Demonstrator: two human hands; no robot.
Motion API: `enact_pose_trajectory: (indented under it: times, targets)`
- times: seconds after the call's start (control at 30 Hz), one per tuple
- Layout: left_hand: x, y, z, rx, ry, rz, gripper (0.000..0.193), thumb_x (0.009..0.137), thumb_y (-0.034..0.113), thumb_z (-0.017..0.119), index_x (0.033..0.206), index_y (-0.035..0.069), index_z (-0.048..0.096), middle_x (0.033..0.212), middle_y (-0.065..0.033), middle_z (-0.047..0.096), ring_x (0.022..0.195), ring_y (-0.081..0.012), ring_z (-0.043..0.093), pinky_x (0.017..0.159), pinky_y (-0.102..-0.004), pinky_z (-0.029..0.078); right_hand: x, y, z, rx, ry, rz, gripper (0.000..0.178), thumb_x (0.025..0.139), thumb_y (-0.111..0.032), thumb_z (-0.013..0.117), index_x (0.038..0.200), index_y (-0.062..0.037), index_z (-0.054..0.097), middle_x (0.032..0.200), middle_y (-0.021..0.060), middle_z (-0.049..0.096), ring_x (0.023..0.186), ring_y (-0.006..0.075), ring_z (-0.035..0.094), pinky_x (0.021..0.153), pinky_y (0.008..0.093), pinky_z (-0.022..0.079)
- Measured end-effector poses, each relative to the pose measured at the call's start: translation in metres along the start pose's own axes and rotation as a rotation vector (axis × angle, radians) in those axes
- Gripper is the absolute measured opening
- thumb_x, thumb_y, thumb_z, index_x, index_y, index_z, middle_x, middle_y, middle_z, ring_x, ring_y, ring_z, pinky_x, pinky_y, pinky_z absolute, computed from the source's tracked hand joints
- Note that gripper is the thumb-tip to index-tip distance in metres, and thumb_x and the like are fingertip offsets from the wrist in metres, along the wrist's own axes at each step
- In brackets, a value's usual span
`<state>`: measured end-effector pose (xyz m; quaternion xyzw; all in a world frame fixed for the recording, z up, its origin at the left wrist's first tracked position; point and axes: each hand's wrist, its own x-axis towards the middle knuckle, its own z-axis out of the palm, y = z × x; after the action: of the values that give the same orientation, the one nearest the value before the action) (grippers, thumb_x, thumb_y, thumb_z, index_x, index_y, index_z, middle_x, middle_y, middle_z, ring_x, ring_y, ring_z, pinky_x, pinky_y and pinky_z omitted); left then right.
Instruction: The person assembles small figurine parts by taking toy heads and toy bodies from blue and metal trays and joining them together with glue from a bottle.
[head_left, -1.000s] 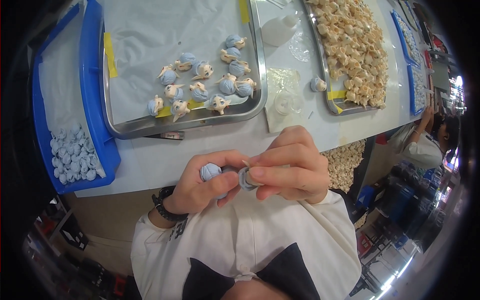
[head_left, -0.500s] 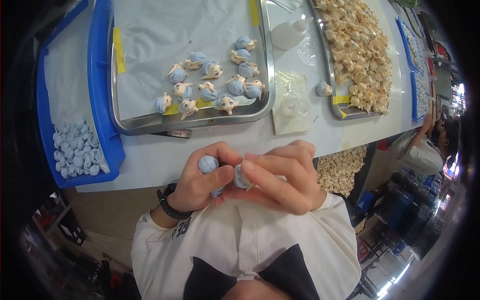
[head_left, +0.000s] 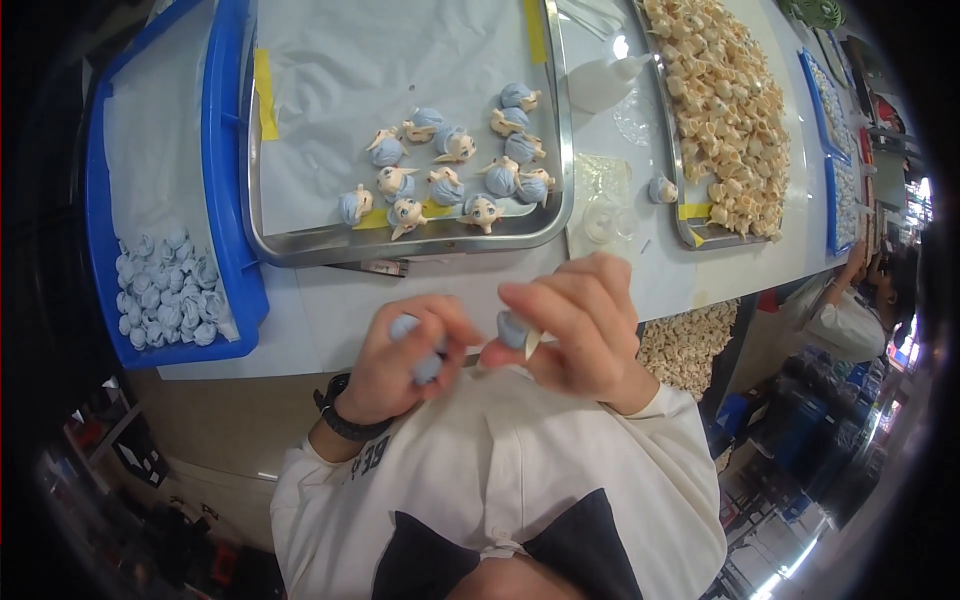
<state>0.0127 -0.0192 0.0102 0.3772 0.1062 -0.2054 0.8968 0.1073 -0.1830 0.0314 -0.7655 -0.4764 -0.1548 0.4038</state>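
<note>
Your left hand (head_left: 400, 365): grip clamped on blue hair pieces (head_left: 415, 350). Your right hand (head_left: 580, 335): grip pinching doll head (head_left: 515, 330). Steel tray (head_left: 300, 245) at 12 o'clock.

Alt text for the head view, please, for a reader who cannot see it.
Seen from above, a person's left hand holds a small blue hair-shaped piece and the right hand holds another blue piece, close together over a white table. Behind lie a steel tray of blue-haired doll heads and a blue bin of blue pieces.

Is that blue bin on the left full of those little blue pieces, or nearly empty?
Mostly empty. The blue pieces lie heaped only in the near end of the blue bin; the rest shows bare white liner.
</note>
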Motion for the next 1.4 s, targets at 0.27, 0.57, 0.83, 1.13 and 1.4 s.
enact_pose_trajectory:
  times: [0.27,0.57,0.83,1.13,1.4]
  targets:
    - [-0.009,0.004,-0.006,-0.476,-0.005,0.252,0.045,0.085,0.05,0.036,0.067,0.009,0.035,0.071,-0.0118,0.044,0.048,-0.0193,0.044,0.035,-0.0254,0.035,0.02,0.018,0.045,-0.243,-0.243,0.182,0.044,0.059,-0.029,0.071,0.094,-0.0072,0.057,0.081,0.0019,0.047,0.082,0.0202,0.044,0.073,0.0348,0.032]
    - [-0.004,-0.001,-0.009,-0.184,-0.032,0.388,0.03,0.087,0.029,0.054,0.102,0.003,0.047,0.081,-0.0126,0.048,0.053,-0.0123,0.046,0.038,-0.0208,0.037,0.016,0.0,0.014,-0.219,-0.23,0.279,0.056,0.063,-0.034,0.069,0.111,-0.0081,0.055,0.099,0.0049,0.051,0.089,0.022,0.047,0.078,0.0358,0.032]
    - [-0.003,0.0,-0.004,-0.132,-0.033,0.276,0.036,0.088,0.024,0.052,0.113,-0.003,0.049,0.091,-0.0165,0.056,0.056,-0.0089,0.049,0.043,-0.0187,0.039,-0.047,0.128,-0.134,-0.81,0.089,0.808,0.037,0.08,-0.013,0.063,0.115,-0.0036,0.054,0.1,0.013,0.054,0.081,0.0246,0.056,0.068,0.0311,0.047]
    - [0.003,0.005,0.011,0.078,-0.016,0.117,0.036,0.081,0.01,0.06,0.11,0.002,0.04,0.088,-0.0105,0.06,0.075,-0.0102,0.056,0.069,-0.0233,0.044,-0.063,0.142,-0.121,-0.747,0.178,0.701,0.022,0.076,-0.013,0.069,0.096,-0.0071,0.062,0.105,0.0098,0.051,0.086,0.0212,0.055,0.063,0.0291,0.048]
    - [0.006,0.005,0.01,0.18,-0.052,0.08,0.048,0.083,0.019,0.062,0.121,0.0,0.041,0.085,-0.0072,0.061,0.073,-0.0069,0.055,0.067,-0.0206,0.042,-0.069,0.143,-0.119,-0.896,0.361,0.434,0.017,0.072,-0.013,0.072,0.087,-0.008,0.065,0.095,0.008,0.055,0.081,0.0223,0.053,0.077,0.0321,0.042]
